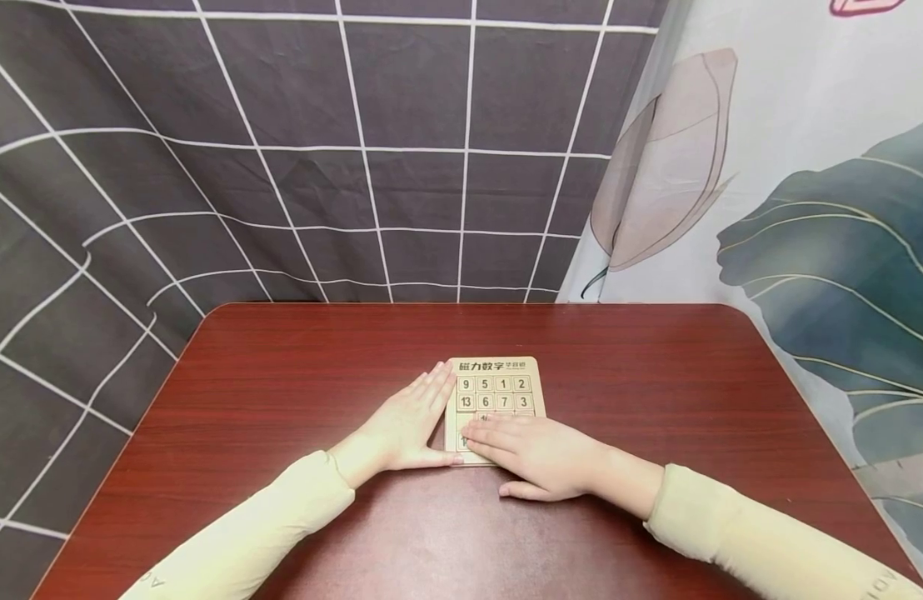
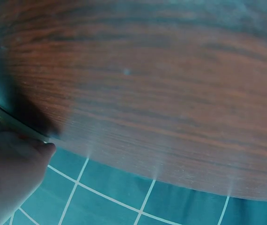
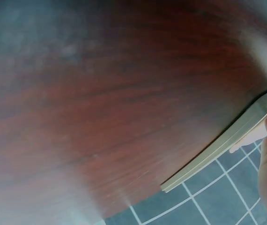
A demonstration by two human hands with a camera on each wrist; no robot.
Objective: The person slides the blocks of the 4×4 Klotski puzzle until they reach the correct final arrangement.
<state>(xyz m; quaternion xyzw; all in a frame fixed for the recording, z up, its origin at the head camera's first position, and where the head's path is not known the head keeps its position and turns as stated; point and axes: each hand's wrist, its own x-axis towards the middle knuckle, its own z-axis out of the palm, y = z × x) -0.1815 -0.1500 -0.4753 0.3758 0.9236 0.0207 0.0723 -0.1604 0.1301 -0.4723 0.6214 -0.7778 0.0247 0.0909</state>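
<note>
A flat, beige, round-cornered, square number-tile puzzle (image 1: 495, 393) was set near the middle of a glossy, red-brown, wood-grained worktop (image 1: 281, 375). Its left edge was touched by a widely spread, released left hand (image 1: 409, 427), while its lower numbered rows were partly covered by a released right hand (image 1: 547, 454) laid across them, palm down.

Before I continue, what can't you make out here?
Head: most numbers on the lower tiles, covered by the right hand.
Head: tiny print on the puzzle board, too small.
Left wrist: part of the left hand, cut off by the left edge.
Right wrist: tabletop grain, blurred.
</note>
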